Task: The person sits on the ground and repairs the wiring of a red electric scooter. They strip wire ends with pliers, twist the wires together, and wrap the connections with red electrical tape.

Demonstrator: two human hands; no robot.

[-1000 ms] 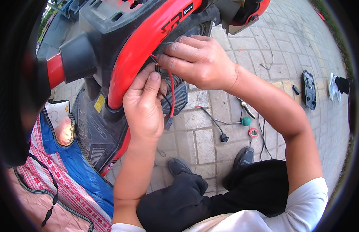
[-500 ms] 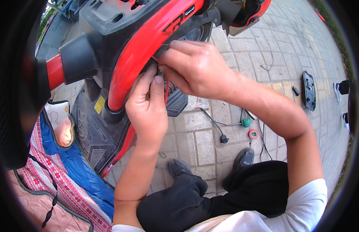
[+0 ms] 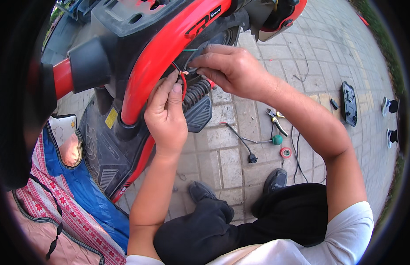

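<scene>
Copper strands [image 3: 183, 73] show bare on red and black wires [image 3: 184, 85], below the scooter's curved red frame [image 3: 145, 79]. Fingers of the left hand [image 3: 166, 126] are pinched on the wires just beneath the strands; the thumb hides the exact contact. Near them, the right hand [image 3: 240, 73] has its fingers curled, and whether they clamp anything cannot be told. A green wire [image 3: 190, 50] disappears behind the frame. Farther out on the paving [image 3: 231, 165] lie pliers [image 3: 275, 120] and a red tape roll [image 3: 285, 153]. The dark rim cuts off another person's legs [image 3: 393, 106].
</scene>
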